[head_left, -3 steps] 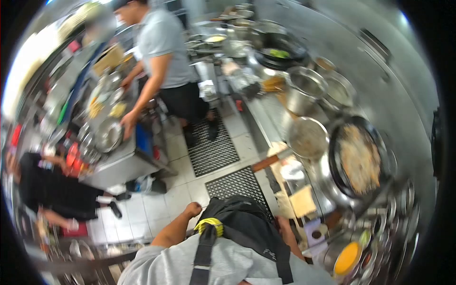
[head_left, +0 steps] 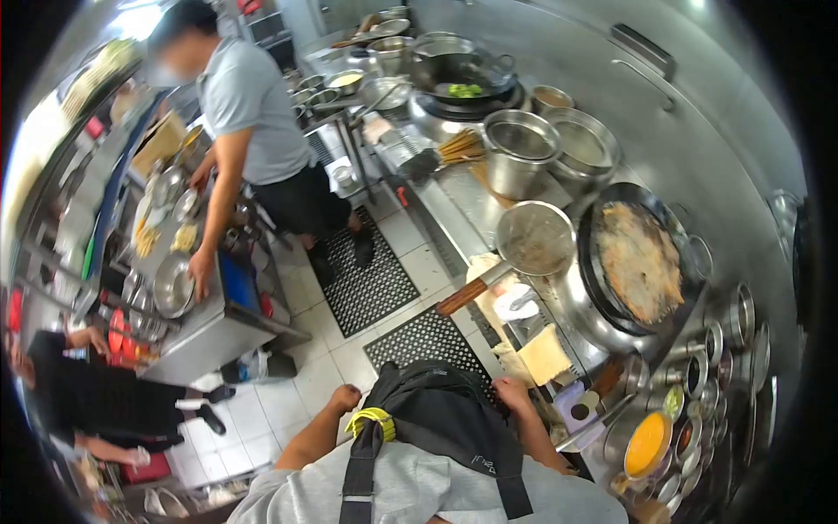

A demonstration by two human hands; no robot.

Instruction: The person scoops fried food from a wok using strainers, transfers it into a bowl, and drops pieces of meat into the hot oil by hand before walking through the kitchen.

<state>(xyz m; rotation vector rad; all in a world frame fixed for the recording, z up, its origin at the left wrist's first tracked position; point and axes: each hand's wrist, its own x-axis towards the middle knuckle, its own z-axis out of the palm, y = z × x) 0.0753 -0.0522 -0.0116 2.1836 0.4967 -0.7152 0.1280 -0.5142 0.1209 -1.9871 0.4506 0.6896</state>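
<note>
Tiled floor (head_left: 349, 360) — black mats (head_left: 368, 284)

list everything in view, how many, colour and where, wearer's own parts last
near wok: 1, black, right, frying food inside
far wok: 1, dark, top centre, greens inside
strainer: 1, silvery, brown handle, beside near wok
tall pot: 1, silvery, beyond strainer
orange-filled bowl: 1, silvery, lower right
small containers: many, uncountable, mostly silvery, lower right
floor mats: 2, black, centre
steel bowl: 1, silvery, left counter
grey-shirted co-worker: 1, upper left
black-clad co-worker: 1, lower left
apron: 1, black, on wearer
left hand: 1, bare, left of apron
right hand: 1, bare, right of apron
</note>
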